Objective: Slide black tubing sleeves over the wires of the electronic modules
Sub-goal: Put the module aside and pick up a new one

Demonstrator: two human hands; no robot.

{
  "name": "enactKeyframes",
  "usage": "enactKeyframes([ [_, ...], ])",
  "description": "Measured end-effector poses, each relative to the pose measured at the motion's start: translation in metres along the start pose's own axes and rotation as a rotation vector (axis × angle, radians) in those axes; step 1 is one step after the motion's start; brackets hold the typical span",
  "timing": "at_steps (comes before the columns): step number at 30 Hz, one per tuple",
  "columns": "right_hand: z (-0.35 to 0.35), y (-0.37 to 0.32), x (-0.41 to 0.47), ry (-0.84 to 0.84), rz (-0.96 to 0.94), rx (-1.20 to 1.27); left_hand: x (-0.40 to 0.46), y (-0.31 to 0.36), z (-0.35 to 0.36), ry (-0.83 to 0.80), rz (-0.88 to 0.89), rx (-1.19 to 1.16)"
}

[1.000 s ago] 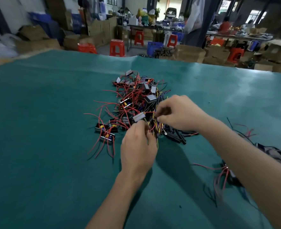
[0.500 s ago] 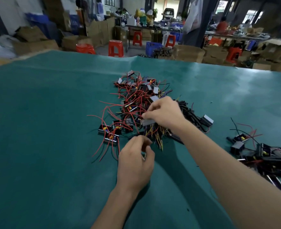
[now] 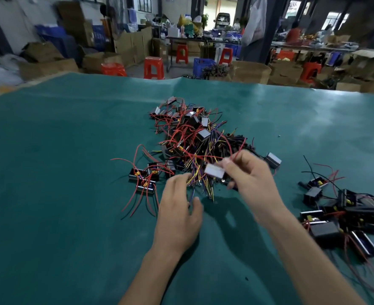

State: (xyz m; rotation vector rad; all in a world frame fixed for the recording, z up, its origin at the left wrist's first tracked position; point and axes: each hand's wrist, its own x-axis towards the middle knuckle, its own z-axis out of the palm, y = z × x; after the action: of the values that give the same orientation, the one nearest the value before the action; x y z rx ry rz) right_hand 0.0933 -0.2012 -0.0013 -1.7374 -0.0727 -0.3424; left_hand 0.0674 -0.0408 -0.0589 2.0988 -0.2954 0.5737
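R hand (image 3: 251,179) has lifted a module (image 3: 214,170) clear of the pile (image 3: 190,139) at frame center, pinching it w/ its red wire, so sleeving can start. L hand (image 3: 178,208) curls below; whether it pinches a wire, can't tell. Sleeves (image 3: 236,139) blur behind the pile on the counter (image 3: 49,172).

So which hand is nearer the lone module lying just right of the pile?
Right. The right hand is just left of that lone module; the left hand sits farther off, lower left.
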Motion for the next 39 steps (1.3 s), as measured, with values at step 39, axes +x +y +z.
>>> enactKeyframes([
  [39,0.039,0.035,-0.058,-0.133,-0.131,-0.357,0.195,-0.008,-0.096,0.271,-0.366,0.189],
])
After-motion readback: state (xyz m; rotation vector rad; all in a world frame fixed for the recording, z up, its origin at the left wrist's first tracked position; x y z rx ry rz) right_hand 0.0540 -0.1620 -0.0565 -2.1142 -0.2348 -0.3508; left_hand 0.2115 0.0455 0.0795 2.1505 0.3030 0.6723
